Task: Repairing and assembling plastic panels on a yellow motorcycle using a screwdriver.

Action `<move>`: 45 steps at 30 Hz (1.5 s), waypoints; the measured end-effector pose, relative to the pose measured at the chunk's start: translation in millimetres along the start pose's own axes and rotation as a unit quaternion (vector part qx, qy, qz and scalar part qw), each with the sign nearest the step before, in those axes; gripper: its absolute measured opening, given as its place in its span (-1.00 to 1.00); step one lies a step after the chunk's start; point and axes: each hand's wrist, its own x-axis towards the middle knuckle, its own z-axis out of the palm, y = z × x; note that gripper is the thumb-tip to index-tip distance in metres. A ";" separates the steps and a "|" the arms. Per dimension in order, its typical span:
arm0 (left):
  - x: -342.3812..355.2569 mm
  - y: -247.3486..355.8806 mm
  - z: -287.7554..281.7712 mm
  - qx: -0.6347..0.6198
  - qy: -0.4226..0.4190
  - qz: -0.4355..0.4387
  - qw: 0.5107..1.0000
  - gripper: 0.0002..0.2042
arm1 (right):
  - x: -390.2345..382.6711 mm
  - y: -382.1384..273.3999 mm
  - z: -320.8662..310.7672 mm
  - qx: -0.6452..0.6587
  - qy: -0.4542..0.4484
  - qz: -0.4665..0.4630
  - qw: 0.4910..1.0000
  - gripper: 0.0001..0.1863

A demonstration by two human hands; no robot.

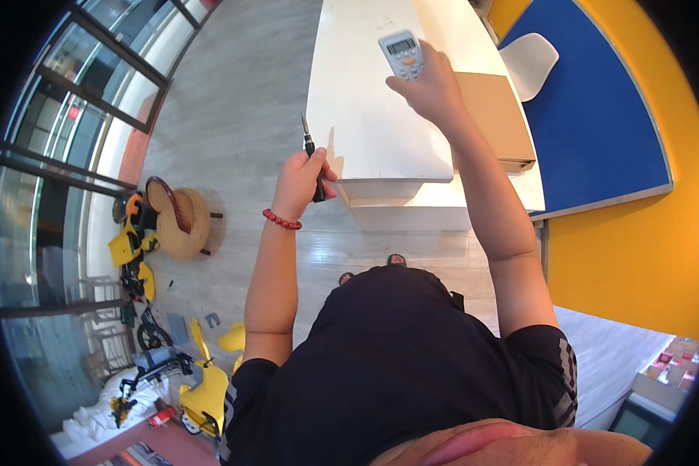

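My right hand (pixel 433 87) is raised far out in front and grips a small white remote control (pixel 401 53) with a grey screen and an orange button, held above the white table (pixel 365 101). My left hand (pixel 303 180) is closed around a black-handled screwdriver (pixel 311 155), its thin tip pointing away from me, just off the table's near left corner. A red bead bracelet (pixel 281 220) sits on my left wrist.
A brown cardboard box (pixel 495 116) lies on the table's right side. A white chair (pixel 529 62) stands by a blue panel. A round wicker stool (pixel 184 224) and yellow ride-on toys (pixel 135 248) crowd the floor at left, near glass windows.
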 end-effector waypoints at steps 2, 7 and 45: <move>-1.0 -5.8 0.8 0.004 0.012 0.025 1.000 -0.71 | 3.2 13.6 12.3 -0.014 -0.054 0.044 0.997 -0.31; -19.5 -28.4 4.7 -0.033 0.050 0.099 0.993 -0.70 | 3.5 21.3 19.8 -0.009 -0.155 0.118 0.981 -0.35; -292.6 -229.0 -32.0 -0.260 0.504 0.096 0.818 -0.64 | -321.5 -129.4 213.1 0.212 -0.777 -0.199 0.559 -0.65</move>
